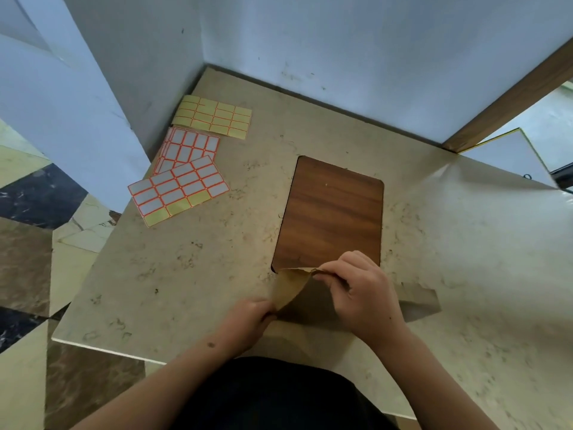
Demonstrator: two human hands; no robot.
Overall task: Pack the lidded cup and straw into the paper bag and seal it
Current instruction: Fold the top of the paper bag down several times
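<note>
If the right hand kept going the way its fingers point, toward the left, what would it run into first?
Most likely the paper bag itself: the right hand already pinches its top edge, fingers pointing left. Beyond the bag lies bare table; the left hand sits lower, probably off that line.

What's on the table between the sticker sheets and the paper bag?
Only bare table between the sticker sheets and the paper bag, in the head view.

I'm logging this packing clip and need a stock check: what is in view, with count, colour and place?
paper bag: one, brown, flat at the near table edge, mouth being pulled open
label sheets: three, orange-lined, far left of the table; the farthest looks peeled to yellow backing
wood panel: one, dark brown, table centre
table: one, beige marbled
cup and straw: not in view
left hand: grips the bag's near left edge
right hand: pinches the bag's mouth
</note>
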